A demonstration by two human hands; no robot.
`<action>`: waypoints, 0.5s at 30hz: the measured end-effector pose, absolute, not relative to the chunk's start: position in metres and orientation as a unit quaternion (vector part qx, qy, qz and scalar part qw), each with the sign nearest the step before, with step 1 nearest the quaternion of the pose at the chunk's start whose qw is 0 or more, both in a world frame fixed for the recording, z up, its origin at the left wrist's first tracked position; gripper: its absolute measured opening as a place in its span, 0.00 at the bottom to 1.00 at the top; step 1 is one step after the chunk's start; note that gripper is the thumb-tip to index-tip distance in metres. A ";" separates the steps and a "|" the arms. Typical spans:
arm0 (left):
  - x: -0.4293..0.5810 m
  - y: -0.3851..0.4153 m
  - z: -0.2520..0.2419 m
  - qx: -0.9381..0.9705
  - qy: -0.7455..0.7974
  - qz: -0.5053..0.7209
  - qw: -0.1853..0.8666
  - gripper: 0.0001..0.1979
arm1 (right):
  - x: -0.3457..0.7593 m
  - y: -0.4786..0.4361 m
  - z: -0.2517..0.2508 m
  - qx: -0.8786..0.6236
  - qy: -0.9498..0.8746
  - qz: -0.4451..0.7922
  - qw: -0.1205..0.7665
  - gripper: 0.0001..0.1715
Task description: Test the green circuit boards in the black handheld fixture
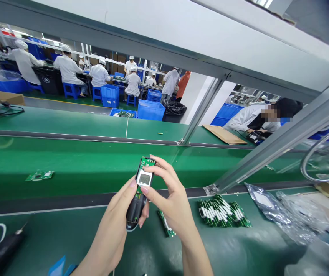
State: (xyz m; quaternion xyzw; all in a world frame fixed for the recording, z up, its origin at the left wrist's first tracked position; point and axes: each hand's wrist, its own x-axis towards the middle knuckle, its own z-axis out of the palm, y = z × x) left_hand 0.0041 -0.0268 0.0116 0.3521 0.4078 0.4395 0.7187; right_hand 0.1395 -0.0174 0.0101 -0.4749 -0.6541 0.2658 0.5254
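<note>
A black handheld device housing [133, 211] is held up in front of me, its inside facing me. A green circuit board with a small grey display [144, 178] sits in its upper part. My left hand [121, 209] is wrapped round the lower left side, thumb beside the display. My right hand [171, 191] grips the upper right side, its thumb and index finger at the display's edges and other fingers behind the top. Beneath my right hand, partly hidden by it, another circuit board [167, 224] lies on the green bench [149, 249].
Right of my hands lies a pile of circuit boards [222, 211], with clear plastic bags [285, 214] beyond. An electric screwdriver [4, 245] lies at lower left. A single board [39, 176] rests on the green belt [75, 165]. A metal post [256, 157] slants up at right. A co-worker [247, 117] sits opposite.
</note>
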 end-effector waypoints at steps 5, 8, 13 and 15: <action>0.002 -0.023 0.007 0.395 0.429 0.442 0.682 0.26 | 0.133 -0.018 0.004 -0.535 -0.615 0.273 0.511 0.18; 0.003 -0.024 0.004 0.458 0.420 0.442 0.647 0.26 | 0.127 -0.020 0.004 -0.490 -0.573 0.379 0.536 0.17; 0.001 -0.027 0.013 0.398 0.442 0.452 0.665 0.27 | 0.151 -0.032 0.006 -0.486 -0.554 0.301 0.604 0.13; -0.002 -0.027 0.020 0.346 0.440 0.471 0.682 0.26 | 0.170 -0.041 -0.004 -0.575 -0.596 0.257 0.498 0.13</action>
